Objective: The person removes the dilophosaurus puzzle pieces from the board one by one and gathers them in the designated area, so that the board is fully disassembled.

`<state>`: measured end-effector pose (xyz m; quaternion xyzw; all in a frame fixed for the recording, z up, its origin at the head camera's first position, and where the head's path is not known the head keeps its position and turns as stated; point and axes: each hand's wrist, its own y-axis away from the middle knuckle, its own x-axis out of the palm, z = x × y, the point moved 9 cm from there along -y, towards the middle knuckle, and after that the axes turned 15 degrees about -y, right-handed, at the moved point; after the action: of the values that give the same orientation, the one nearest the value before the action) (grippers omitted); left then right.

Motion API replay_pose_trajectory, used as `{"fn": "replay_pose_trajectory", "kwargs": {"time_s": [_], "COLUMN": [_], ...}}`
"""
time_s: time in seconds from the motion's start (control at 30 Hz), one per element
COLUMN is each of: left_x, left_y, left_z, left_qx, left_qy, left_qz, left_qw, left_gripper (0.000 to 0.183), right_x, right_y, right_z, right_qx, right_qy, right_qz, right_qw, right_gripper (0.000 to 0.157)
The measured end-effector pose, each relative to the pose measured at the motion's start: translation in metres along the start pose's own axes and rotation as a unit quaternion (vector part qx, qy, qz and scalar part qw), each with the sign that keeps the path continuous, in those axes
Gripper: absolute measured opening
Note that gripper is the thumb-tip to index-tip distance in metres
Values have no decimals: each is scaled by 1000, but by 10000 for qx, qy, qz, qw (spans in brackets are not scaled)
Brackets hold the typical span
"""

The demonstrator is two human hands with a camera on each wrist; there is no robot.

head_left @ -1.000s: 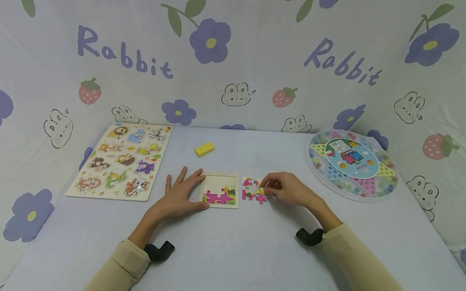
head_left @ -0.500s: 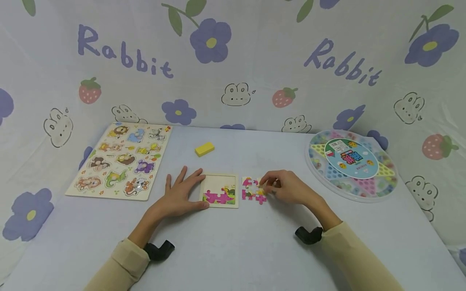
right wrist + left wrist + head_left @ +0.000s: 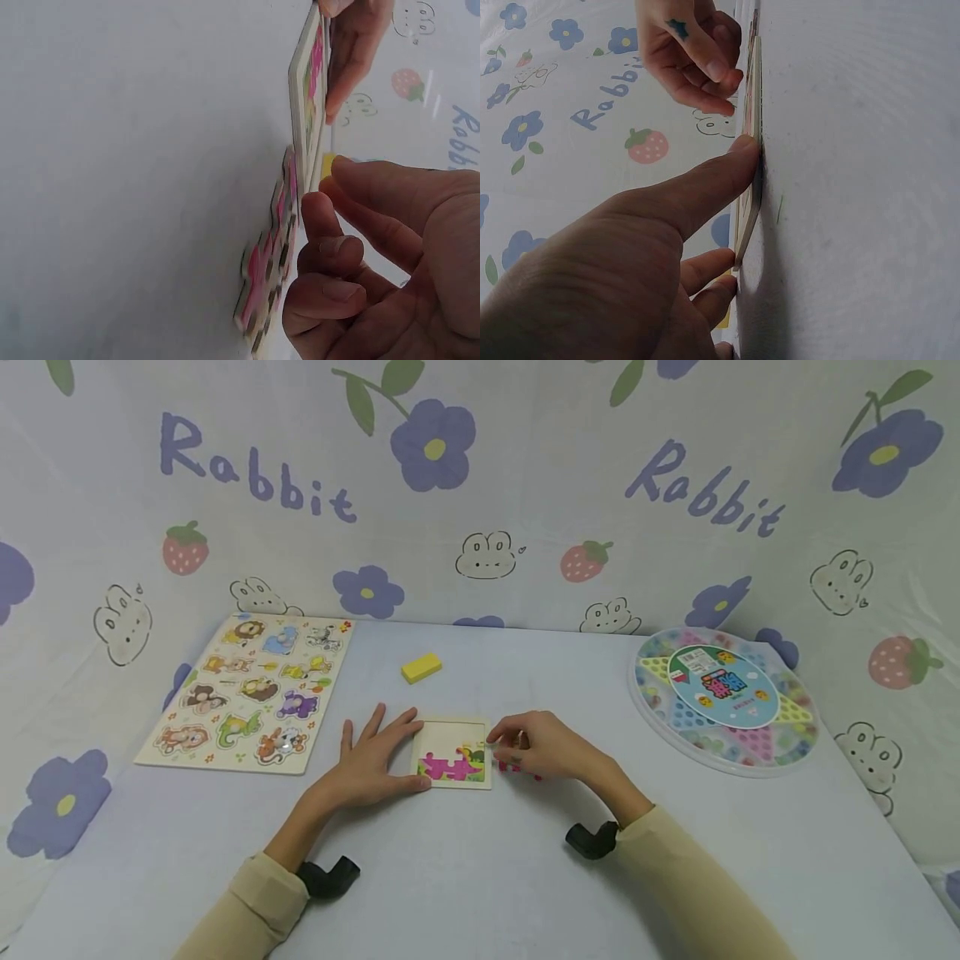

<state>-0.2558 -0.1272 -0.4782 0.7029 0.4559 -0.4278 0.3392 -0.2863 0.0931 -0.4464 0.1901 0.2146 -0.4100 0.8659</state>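
Observation:
My left hand spreads its fingers along the left side of a small square wooden puzzle tray. Its thumb rests on the near corner and its index finger touches the far one. Pink and green puzzle pieces line the tray's lower part. My right hand hovers at the tray's right edge, fingers loosely bent, with nothing visible between thumb and index finger in the left wrist view. Under it lies a cluster of loose puzzle pieces, mostly hidden from the head view.
An animal peg puzzle board lies at the left. Behind the tray is a yellow block. A round board-game case lies at the right. A printed cloth hangs along the table's back edge.
My right hand has moved left from the loose pieces to the tray's right edge, now covering most of those pieces. My left hand has stayed on the tray.

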Motion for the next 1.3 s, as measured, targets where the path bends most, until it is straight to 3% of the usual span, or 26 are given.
{"fn": "replay_pose_trajectory", "kwargs": {"time_s": [0.47,0.9,1.3], "left_x": [1,0,-1], "left_y": [0,0,1], "left_z": [-1,0,-1], "left_qx": [5,-2,-16], "left_qy": [-16,-13,-14], "left_qz": [43,31,57], "left_qw": [10000,10000,10000], "left_gripper": [89,88,88], "right_x": [13,14,12], "right_y": [-16,-17,-17], "right_z": [9,11,12], "right_qx": [156,93,-34], "right_qy": [436,138,24], "right_qz": [-71,-174,-359], "right_qw": [9989,9997,9993], "right_gripper": [26,21,5]}}
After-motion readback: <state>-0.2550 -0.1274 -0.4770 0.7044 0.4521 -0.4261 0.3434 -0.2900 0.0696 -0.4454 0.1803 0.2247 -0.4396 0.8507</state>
